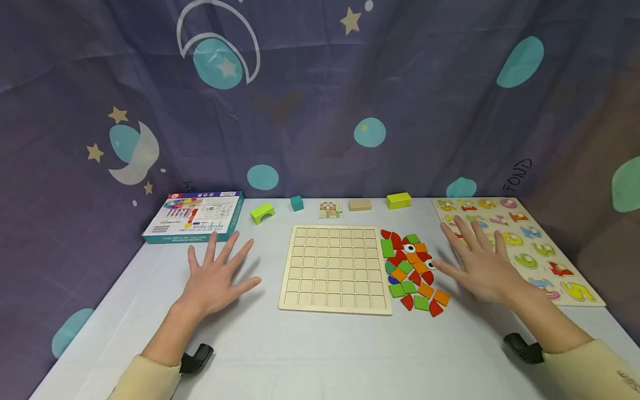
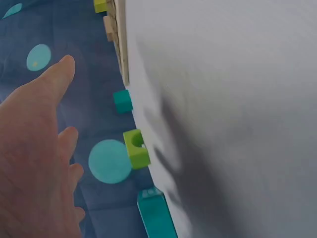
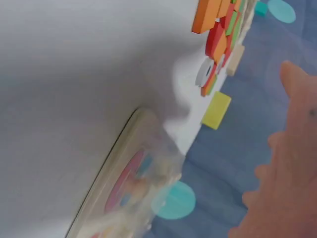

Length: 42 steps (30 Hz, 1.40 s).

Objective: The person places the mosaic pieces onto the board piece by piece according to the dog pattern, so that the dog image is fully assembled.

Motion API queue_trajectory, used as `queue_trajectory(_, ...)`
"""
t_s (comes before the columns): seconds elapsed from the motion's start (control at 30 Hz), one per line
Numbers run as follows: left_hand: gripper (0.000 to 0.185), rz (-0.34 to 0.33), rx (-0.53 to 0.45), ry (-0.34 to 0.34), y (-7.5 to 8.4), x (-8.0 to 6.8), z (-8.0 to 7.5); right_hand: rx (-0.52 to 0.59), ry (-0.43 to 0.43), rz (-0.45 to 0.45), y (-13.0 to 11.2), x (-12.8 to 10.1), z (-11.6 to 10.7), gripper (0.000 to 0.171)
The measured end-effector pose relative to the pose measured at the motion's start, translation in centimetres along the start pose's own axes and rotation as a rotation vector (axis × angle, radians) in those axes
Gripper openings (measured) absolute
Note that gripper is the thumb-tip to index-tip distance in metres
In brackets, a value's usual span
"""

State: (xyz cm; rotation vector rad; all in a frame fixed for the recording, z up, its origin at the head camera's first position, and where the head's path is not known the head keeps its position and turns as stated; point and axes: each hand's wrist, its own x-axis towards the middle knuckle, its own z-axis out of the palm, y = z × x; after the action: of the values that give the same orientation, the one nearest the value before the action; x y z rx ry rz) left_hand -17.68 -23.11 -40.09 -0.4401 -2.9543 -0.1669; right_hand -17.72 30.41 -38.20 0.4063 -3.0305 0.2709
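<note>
Head view looks down from above both hands across the table (image 1: 310, 344); each wrist view skims it closely beside its palm, sharing the far blocks beyond the fingertips.

A pale, unpainted wooden grid board (image 1: 335, 269) lies on a plain white table (image 1: 310, 350), beside a cluster of flat wooden shape pieces (image 1: 413, 270) in red, green and orange, with one blue piece and two white discs bearing black dots. Behind hangs a dusky purple cloth backdrop (image 1: 320, 94) printed with teal circles, cream stars and white crescent moons, and before it stand a lime green arch block (image 1: 262, 212), a small teal cube (image 1: 297, 203), a tan wooden block (image 1: 360, 205) and a yellow-green rectangular block (image 1: 398, 200). The teal-edged cardboard box (image 1: 195, 222) carries white panels with multicoloured print, the light wooden number puzzle board (image 1: 520, 250) holds yellow, red, blue, green and pink numerals, and both sleeves (image 1: 145, 378) are pale cream-yellow.
</note>
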Motion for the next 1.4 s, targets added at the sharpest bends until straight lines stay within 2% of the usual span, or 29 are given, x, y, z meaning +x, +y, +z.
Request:
queue_trajectory(0.17,0.089,0.012,-0.038,0.018,1.0,1.2,0.5,0.050,-0.022,0.006,-0.7,1.5,0.2,0.093)
queue_trajectory(0.37,0.087,0.055,-0.131,0.032,2.1,2.6,1.4,0.071,-0.027,0.004,-1.8,3.7,0.5,0.093)
queue_trajectory(0.57,0.085,0.143,-0.260,0.029,2.8,4.2,2.6,0.141,-0.041,-0.020,-2.3,5.5,0.7,0.090)
queue_trajectory(0.8,0.084,0.246,-0.377,-0.016,3.2,5.6,4.2,0.269,-0.028,-0.046,-2.3,7.8,1.5,0.081)
queue_trajectory(0.93,0.083,0.284,-0.402,-0.049,3.3,5.9,4.8,0.350,-0.059,-0.058,-2.4,9.0,1.8,0.076)
queue_trajectory(1.07,0.086,0.301,-0.426,-0.100,3.2,5.9,5.1,0.386,-0.095,-0.064,-2.7,10.1,2.0,0.070)
queue_trajectory(1.23,0.086,0.295,-0.420,-0.153,3.0,5.9,5.5,0.396,-0.136,-0.059,-3.4,11.2,2.3,0.061)
queue_trajectory(1.4,0.085,0.284,-0.405,-0.175,3.0,5.9,5.7,0.410,-0.149,-0.054,-3.9,12.3,2.7,0.051)
